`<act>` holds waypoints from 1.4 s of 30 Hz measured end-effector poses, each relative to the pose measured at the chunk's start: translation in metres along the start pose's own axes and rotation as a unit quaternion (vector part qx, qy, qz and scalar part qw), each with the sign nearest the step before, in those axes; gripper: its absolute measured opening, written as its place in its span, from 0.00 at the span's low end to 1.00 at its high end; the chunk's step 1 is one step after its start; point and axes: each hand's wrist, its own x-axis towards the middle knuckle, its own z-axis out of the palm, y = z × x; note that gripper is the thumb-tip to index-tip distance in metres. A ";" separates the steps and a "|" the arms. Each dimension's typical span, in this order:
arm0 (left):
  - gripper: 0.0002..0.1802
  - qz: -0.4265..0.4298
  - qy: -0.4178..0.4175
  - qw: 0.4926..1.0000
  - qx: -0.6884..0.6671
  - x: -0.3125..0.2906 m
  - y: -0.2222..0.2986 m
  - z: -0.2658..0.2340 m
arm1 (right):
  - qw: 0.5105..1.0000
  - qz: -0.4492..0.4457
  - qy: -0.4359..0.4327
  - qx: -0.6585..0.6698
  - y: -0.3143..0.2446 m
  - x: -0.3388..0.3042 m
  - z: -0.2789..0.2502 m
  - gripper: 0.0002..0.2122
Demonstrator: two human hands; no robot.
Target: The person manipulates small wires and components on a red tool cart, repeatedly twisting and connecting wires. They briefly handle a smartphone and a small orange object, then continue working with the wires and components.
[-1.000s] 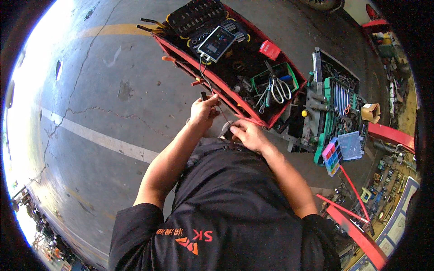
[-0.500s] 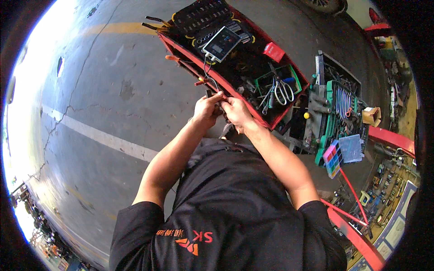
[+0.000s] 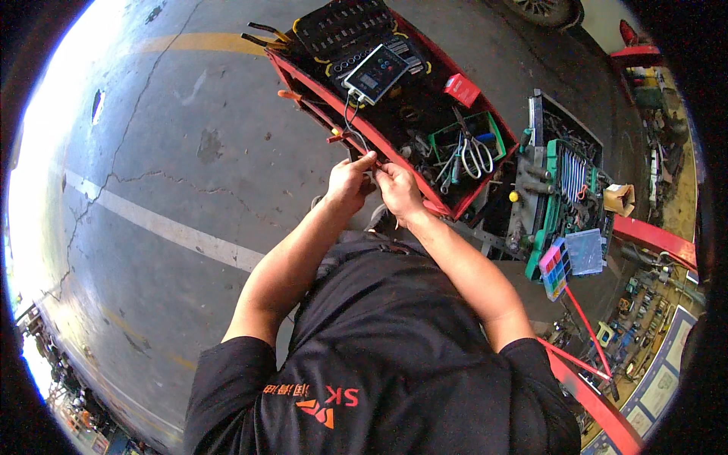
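Observation:
Close together at the near edge of the red tool cart, my hands meet around a thin dark cable. The cable runs down from a flat box-shaped electronic device with a dark face, lying on the cart. My left hand is closed, its thumb pressed on the cable. My right hand pinches the same stretch from the other side. The cable's end is hidden among my fingers. Just beyond them, a small red-handled tool pokes out at the cart's side.
An open socket set lies at the cart's far end. Scissors rest in a green tray near a red box. To the right stand a green wrench case, a coloured compartment box and red metal bars.
My hands stay together on the cable; my right hand's fingers have shifted slightly. The view has moved a little, and the device lies where it was.

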 end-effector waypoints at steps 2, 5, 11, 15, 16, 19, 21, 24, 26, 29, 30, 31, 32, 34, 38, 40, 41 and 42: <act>0.11 0.008 -0.005 1.000 0.028 0.000 0.003 -0.004 | 1.000 -0.013 -0.002 0.014 0.001 -0.002 0.001 0.10; 0.11 0.017 0.007 0.999 0.039 0.004 0.002 -0.010 | 1.000 0.008 -0.017 -0.010 -0.007 -0.006 0.004 0.09; 0.12 0.028 0.025 0.999 0.008 0.009 -0.002 -0.005 | 0.995 -0.059 -0.020 -0.072 0.007 0.001 0.001 0.09; 0.10 0.012 -0.004 0.999 0.037 0.000 0.000 -0.004 | 0.990 -0.082 -0.014 -0.116 0.011 0.001 -0.001 0.08; 0.09 -0.005 -0.028 0.999 0.016 -0.007 0.001 -0.001 | 0.992 -0.090 -0.009 -0.089 0.014 0.002 -0.001 0.09; 0.10 -0.048 -0.115 0.992 0.009 -0.006 0.000 -0.012 | 0.995 -0.093 -0.006 -0.024 0.018 0.001 0.001 0.09; 0.10 -0.034 -0.130 0.991 0.015 -0.008 -0.007 -0.018 | 0.998 -0.067 -0.015 -0.006 0.014 -0.001 -0.002 0.10; 0.08 -0.036 -0.154 0.987 -0.002 -0.001 -0.007 -0.025 | 0.995 -0.055 -0.041 0.072 0.011 -0.002 0.001 0.09; 0.07 -0.044 -0.132 0.990 0.003 0.000 -0.007 -0.021 | 0.995 -0.060 -0.033 0.075 0.017 0.000 -0.001 0.09; 0.08 -0.036 -0.125 0.991 -0.007 0.003 -0.008 -0.022 | 0.997 -0.079 -0.008 0.002 0.018 -0.001 -0.002 0.08; 0.08 -0.038 -0.120 0.992 -0.013 0.005 -0.009 -0.023 | 0.995 -0.093 0.003 -0.037 0.016 -0.001 -0.001 0.08; 0.07 -0.039 -0.115 0.992 -0.018 0.008 -0.010 -0.024 | 0.991 -0.107 0.013 -0.076 0.015 -0.001 -0.001 0.07; 0.07 -0.041 -0.109 0.993 -0.023 0.010 -0.012 -0.025 | 0.985 -0.121 0.028 -0.124 0.015 -0.003 -0.002 0.07; 0.05 -0.039 -0.093 0.994 -0.030 0.013 -0.012 -0.024 | 0.963 -0.149 0.057 -0.217 -0.003 -0.007 -0.002 0.07; 0.05 -0.052 -0.085 0.994 -0.045 0.022 -0.014 -0.028 | 0.945 -0.186 0.061 -0.262 -0.014 -0.010 0.000 0.05; 0.07 -0.066 -0.092 0.992 -0.047 0.020 -0.006 -0.022 | 0.952 -0.176 0.053 -0.245 -0.014 -0.012 0.000 0.05; 0.07 -0.072 -0.096 0.992 -0.048 0.019 -0.002 -0.019 | 0.963 -0.167 0.050 -0.205 -0.008 -0.010 0.000 0.06; 0.12 -0.070 -0.133 0.989 -0.007 0.020 0.006 -0.022 | 0.973 -0.157 0.047 -0.165 -0.003 -0.009 0.003 0.06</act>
